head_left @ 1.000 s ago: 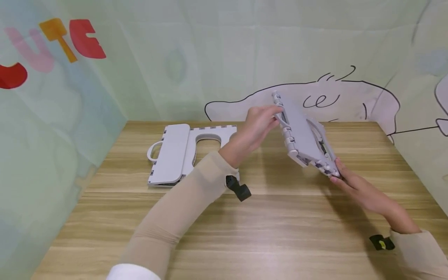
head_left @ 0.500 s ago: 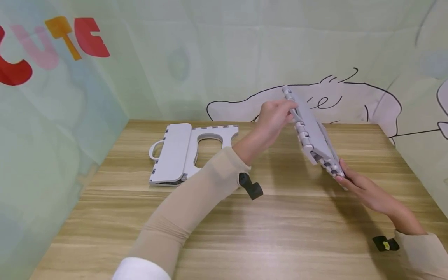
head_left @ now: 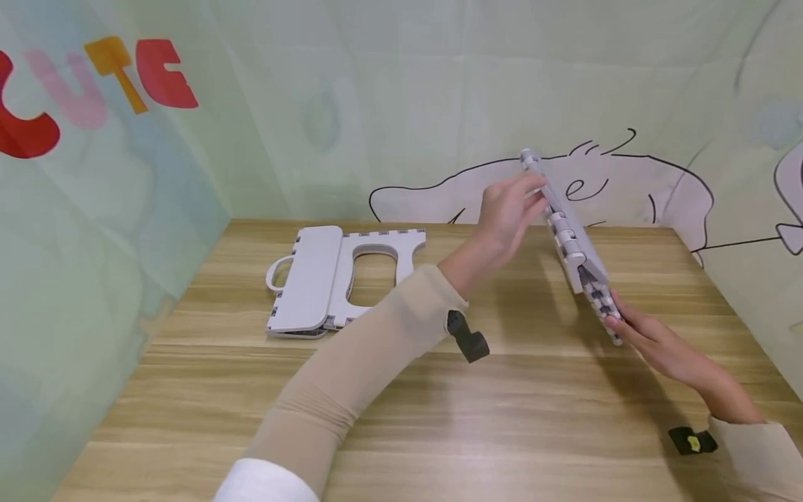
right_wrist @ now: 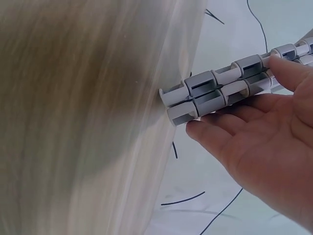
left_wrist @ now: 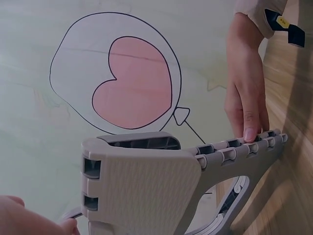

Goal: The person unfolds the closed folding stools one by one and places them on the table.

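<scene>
Grey stool: held tilted over the right side of the desk, in a mostly folded shape; whether its low corner is rested on the desk cannot be told.
Left grip: closed at the high hinged edge, where the handle seems to be pinched.
Right grip: clasped on the low end, which is held from both faces.
Tilt: over the last second the stool has been turned more edge-on to the head view; the left grip has been carried further right, while the right grip has been kept nearly in place.
Two-handed hold: the stool is judged to be pivoted about its low end, steered from the handle side; no clear unfolding is shown.
Second stool: laid flat on the desk's left side, unmoved, partly covered by the left sleeve.
</scene>
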Tool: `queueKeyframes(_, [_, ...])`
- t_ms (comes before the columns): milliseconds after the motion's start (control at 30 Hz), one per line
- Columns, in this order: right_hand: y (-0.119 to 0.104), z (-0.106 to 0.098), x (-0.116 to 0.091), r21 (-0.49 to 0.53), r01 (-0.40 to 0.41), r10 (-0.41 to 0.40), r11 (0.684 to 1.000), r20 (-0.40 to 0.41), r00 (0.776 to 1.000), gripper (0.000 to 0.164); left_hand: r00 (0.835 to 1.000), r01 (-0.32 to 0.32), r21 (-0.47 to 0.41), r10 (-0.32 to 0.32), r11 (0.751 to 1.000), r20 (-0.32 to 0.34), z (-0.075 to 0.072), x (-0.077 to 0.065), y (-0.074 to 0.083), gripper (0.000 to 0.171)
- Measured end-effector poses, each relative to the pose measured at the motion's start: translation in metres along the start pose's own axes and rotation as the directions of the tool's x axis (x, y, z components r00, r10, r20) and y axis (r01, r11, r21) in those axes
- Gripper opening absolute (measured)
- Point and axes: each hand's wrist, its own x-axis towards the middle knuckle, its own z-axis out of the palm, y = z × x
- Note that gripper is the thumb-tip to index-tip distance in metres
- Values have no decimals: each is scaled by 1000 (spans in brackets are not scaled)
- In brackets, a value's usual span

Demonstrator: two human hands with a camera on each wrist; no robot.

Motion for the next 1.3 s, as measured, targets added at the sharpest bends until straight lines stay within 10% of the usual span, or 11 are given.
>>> queueKeyframes(1300, [21,-11,-10,20,-41,41,999,-10,999,53,1000,7,27,-7,1000,-8,55,17,-17,27])
